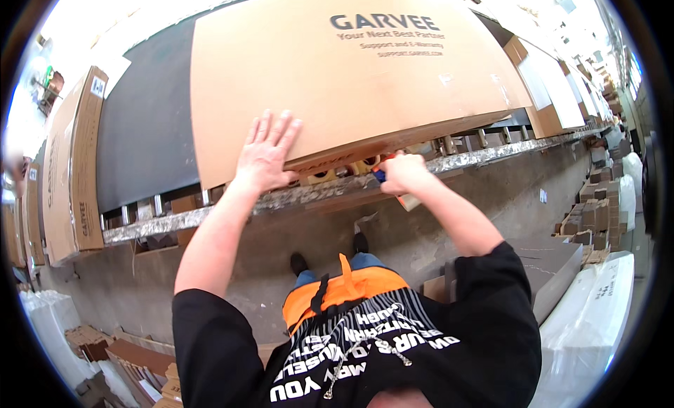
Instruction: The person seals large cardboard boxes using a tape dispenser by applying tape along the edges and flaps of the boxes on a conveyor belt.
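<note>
A large flat cardboard box [337, 78] with dark print lies on the roller conveyor [323, 197], its near side toward me. My left hand [267, 155] rests on the box's near left part, fingers stretched out and the thumb at the near edge. My right hand [404, 174] is closed at the near side of the box, right of the left hand. In it is a hand tool [380, 175] with blue and orange parts; a pale end shows below the fist. The fingers hide most of this tool, so its kind is unclear.
Another long carton [74, 162] stands on the line at the left, beyond a dark belt surface [147, 113]. White and brown boxes [544, 92] follow at the right. Behind me are stacked cardboard [593, 215], a grey slab-like pack [540, 264] and a white wrapped pack [586, 324].
</note>
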A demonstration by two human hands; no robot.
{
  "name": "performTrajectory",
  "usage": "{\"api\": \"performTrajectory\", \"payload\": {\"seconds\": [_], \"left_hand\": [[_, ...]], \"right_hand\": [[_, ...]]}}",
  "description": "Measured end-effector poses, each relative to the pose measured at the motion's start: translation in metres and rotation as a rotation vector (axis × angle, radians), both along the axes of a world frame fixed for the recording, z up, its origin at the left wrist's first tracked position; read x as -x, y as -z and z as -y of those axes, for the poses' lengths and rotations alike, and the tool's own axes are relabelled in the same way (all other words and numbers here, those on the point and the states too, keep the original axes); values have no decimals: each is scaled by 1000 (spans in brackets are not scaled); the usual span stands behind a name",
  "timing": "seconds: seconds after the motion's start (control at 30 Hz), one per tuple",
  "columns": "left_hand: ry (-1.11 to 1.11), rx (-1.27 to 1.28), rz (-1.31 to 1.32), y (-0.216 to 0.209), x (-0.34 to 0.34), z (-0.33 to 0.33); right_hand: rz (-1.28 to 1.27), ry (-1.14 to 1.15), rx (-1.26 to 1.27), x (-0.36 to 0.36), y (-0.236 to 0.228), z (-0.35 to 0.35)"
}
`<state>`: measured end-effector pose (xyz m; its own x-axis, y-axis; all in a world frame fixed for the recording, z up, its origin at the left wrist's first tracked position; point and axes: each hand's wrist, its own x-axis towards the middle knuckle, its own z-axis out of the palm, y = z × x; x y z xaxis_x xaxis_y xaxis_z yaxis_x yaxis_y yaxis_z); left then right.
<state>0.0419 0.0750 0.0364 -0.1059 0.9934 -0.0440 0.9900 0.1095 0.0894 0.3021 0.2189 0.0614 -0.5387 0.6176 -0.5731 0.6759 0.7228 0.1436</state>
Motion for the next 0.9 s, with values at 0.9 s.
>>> {"api": "performTrajectory", "payload": {"seconds": [0.9], "left_hand": [[-125, -266, 20, 33, 14, 33]], "right_hand": [[-1201, 695, 1197, 0, -60, 79]]}}
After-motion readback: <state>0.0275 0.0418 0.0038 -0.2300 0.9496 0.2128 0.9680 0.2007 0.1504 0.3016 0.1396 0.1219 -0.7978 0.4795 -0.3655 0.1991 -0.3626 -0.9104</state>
